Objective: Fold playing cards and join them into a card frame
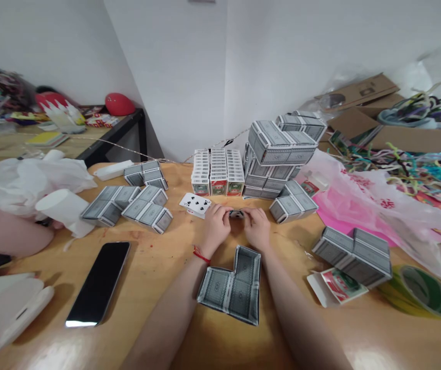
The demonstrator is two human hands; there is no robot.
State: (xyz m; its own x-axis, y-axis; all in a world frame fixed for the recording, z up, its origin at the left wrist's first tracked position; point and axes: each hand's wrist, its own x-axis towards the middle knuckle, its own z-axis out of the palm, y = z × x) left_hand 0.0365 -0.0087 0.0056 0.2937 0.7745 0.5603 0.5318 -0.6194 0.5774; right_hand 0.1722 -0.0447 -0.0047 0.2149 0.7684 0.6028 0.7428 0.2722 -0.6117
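My left hand (217, 222) and my right hand (256, 224) face each other over the middle of the table, fingers closed. Between them they pinch a small playing card (236, 214), seen nearly edge-on and partly hidden by the fingers. Beside my left hand lie loose playing cards (196, 203), a spade card face up on top. Nearer me, between my forearms, sits an L-shaped block (233, 289) built of grey patterned cards. Just beyond my hands stand rows of boxed card decks (218, 172). A stack of grey card blocks (278, 149) rises behind my right hand.
More grey card blocks (149, 208) stand at the left, near a black phone (99, 282) and a white paper roll (63, 210). On the right are another card block (353, 254), an opened card box (340, 285), yellow-green tape (417, 292) and a pinkish plastic bag (374, 195).
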